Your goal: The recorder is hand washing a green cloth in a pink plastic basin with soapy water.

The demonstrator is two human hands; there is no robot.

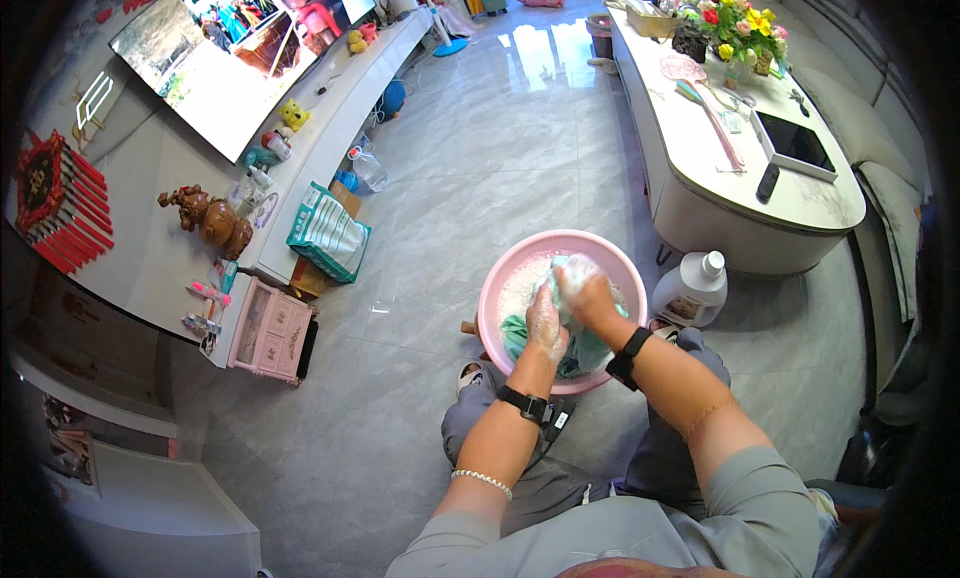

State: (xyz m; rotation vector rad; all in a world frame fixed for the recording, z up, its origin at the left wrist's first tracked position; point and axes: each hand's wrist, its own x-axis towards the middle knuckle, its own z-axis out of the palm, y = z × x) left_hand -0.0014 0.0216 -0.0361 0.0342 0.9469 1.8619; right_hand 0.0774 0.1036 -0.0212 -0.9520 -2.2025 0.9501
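Note:
A pink plastic basin (489, 300) stands before me between my feet, holding sudsy water. Over it, my left hand (545, 324) and my right hand (586, 289) are close together, both gripping a soapy pale green cloth (556, 272). Foam covers my fingers and part of the cloth. More green fabric (514, 336) lies in the water below, some of it darker; whether it is one piece with the held part, I cannot tell. My right fingers are partly hidden by suds.
A white detergent jug (691, 289) stands right of the basin, near the coffee table (720, 210). To the left are a pink drawer box (271, 330), a green-and-white bag (328, 233) and a long TV cabinet (337, 117). Grey tile floor (480, 158) stretches ahead.

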